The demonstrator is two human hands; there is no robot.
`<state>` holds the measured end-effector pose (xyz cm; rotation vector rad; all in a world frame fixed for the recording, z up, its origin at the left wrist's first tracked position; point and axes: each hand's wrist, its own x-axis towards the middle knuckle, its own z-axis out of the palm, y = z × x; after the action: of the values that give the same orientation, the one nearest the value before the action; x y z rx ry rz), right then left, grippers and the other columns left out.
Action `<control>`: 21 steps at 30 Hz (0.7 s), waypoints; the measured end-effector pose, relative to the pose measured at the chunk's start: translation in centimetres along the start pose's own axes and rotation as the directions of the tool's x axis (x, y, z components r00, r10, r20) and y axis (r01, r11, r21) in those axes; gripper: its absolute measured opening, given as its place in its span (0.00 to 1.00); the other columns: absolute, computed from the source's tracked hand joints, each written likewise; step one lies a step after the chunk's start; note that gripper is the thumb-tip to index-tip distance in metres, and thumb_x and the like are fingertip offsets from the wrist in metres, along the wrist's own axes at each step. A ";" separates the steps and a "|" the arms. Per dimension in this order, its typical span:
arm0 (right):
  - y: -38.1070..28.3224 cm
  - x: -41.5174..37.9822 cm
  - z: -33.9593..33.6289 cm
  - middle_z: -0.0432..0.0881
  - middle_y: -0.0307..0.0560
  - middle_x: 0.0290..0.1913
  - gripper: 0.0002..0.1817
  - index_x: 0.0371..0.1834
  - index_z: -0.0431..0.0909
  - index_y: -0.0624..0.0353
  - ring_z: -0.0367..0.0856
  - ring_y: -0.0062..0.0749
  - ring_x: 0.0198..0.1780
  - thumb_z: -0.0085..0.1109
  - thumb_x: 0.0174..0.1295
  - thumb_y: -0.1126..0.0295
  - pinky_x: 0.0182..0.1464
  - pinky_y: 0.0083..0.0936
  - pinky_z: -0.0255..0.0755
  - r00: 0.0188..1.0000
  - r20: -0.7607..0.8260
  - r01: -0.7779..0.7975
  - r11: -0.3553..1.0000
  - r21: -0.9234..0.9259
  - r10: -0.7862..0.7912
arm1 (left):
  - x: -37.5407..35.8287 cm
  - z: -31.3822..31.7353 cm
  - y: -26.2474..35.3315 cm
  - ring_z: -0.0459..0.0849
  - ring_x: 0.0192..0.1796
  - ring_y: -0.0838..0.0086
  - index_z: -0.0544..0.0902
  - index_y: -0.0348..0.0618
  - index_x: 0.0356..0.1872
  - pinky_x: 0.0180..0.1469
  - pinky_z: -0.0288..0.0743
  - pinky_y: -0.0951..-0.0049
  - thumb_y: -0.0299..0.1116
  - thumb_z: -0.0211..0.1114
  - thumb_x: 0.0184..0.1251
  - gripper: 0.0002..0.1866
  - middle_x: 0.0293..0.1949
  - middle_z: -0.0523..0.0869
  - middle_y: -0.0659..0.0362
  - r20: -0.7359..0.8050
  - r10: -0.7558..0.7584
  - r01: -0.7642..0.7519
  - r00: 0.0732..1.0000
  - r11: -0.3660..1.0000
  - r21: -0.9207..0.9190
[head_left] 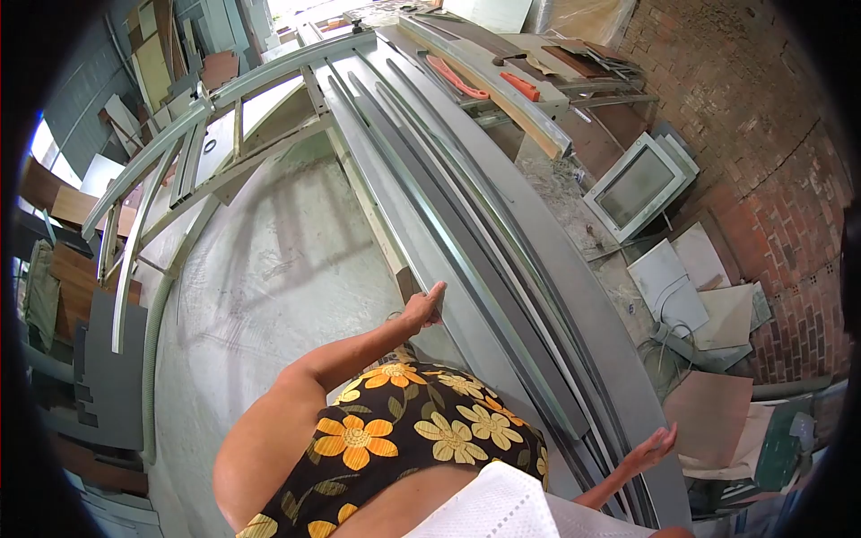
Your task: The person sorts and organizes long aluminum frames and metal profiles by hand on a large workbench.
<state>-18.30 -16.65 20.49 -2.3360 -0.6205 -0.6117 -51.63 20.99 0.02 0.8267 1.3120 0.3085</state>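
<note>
A long grey panel [529, 170] stretches across the view. On it lie several long, narrow strips, among them a dark grey strip [466, 247] and thin shiny metal strips [435, 238]. My left hand [424, 306] is right at the panel's near left edge, one finger pointing outward and the others loosely bent, with nothing showing in them. Low on the right, my right hand [647, 450] is open over the panel's right edge, its fingers spread and nothing in them. The strips' near ends run down beside my right forearm.
A metal frame with rails [215, 170] stands at the left. Orange-handled tools [520, 86] lie on a bench at the back right. A white-framed piece [635, 186] and loose sheets [674, 285] lean near the brick wall [780, 224]. A hose [154, 359] runs along the floor.
</note>
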 end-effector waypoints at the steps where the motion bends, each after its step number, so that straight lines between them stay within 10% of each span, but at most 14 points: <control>1: 0.0 0.1 0.5 0.70 0.66 0.58 0.28 0.60 0.70 0.67 0.69 0.54 0.60 0.42 0.70 0.52 0.60 0.40 0.63 0.999 0.029 0.017 1.000 0.023 -0.018 | -0.1 0.1 -0.1 0.82 0.19 0.71 0.77 0.33 0.34 0.16 0.65 0.76 0.69 0.57 0.56 0.38 0.19 0.79 0.55 0.011 -0.005 0.005 1.000 1.000 0.004; 21: -7.2 0.0 7.4 0.67 0.55 0.61 0.22 0.61 0.68 0.63 0.70 0.46 0.58 0.45 0.70 0.59 0.57 0.38 0.67 0.870 0.472 0.043 0.976 0.215 -0.142 | -3.4 2.1 -0.6 0.86 0.30 0.63 0.76 0.29 0.41 0.32 0.80 0.69 0.66 0.58 0.58 0.39 0.29 0.84 0.49 0.159 -0.072 0.072 0.985 0.997 0.006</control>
<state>-20.43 -6.69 18.63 -2.2809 -0.9766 0.0181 -50.77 17.66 2.11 0.7855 1.1896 0.1815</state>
